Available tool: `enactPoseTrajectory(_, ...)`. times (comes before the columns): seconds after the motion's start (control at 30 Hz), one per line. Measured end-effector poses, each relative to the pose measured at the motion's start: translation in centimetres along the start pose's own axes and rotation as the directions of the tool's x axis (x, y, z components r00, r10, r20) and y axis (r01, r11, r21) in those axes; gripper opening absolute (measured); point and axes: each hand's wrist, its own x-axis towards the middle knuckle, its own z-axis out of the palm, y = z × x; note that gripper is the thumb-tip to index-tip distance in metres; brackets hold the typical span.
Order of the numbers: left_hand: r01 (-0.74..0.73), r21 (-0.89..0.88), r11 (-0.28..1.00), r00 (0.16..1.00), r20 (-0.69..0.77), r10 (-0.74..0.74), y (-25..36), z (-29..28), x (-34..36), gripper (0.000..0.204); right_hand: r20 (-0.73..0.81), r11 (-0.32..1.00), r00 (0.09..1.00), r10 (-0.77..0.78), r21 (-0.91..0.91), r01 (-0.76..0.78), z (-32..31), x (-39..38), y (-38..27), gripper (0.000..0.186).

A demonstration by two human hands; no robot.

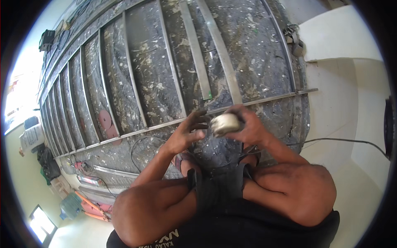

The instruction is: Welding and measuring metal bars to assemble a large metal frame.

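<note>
My right hand (246, 128) grips a cream, rounded roll-like object (225, 122), whose details are blurred. Just left of it my left hand (190, 133) is open, fingers curved and apart with nothing between them, fingertips near the object. Beneath them the long front rail of a welded metal frame (164, 125) runs across the paint-spattered grey sheet (149, 74), crossed by several parallel bars (169, 58). Beyond my hands two loose flat metal strips (196, 58) lie lengthwise between the bars.
A black cable (343, 139) trails right. Pinkish discs (105, 120) lie among the bars. At left are a water jug (70, 204), orange-handled tool (86, 199) and black bags (46, 161). A white curved step (339, 35) stands at upper right. Dark tools (294, 43) sit beside it.
</note>
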Motion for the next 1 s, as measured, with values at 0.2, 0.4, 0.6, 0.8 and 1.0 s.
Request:
enactPoseTrajectory(0.2, 0.274, -0.094, 0.957, 0.937, 0.251, -0.244, -2.2, 1.1, 0.3, 0.098, 0.297, 0.94, 0.941, -0.162, -0.243, 0.239, 2.0, -1.2, -0.3, 0.059)
enactPoseTrajectory(0.4, 0.125, 0.084, 0.989, 0.928, 0.343, -0.146, -1.0, 3.0, 1.1, 0.109, 0.056, 0.984, 0.996, 0.076, 0.155, -0.084, -0.4, -3.2, 3.0, 0.037)
enactPoseTrajectory(0.6, -0.156, 0.778, 0.609, 0.988, 0.109, 0.113, 1.3, 5.4, 1.7, 0.133, 0.265, 0.744, 0.872, 0.411, 0.455, -0.489, 1.2, -3.7, 3.2, 0.059)
enactPoseTrajectory(0.8, -0.233, 0.832, 0.503, 0.822, -0.108, 0.558, -0.5, 3.6, 1.9, 0.135, -0.011, 0.953, 0.973, 0.229, 0.206, -0.222, 0.1, -3.9, 1.4, 0.065)
enactPoseTrajectory(1.0, -0.168, 0.89, 0.424, 0.9, -0.036, 0.434, 2.8, 6.2, 1.7, 0.125, -0.129, 0.976, 0.985, 0.115, 0.2, -0.087, 1.7, -2.4, 2.6, 0.058)
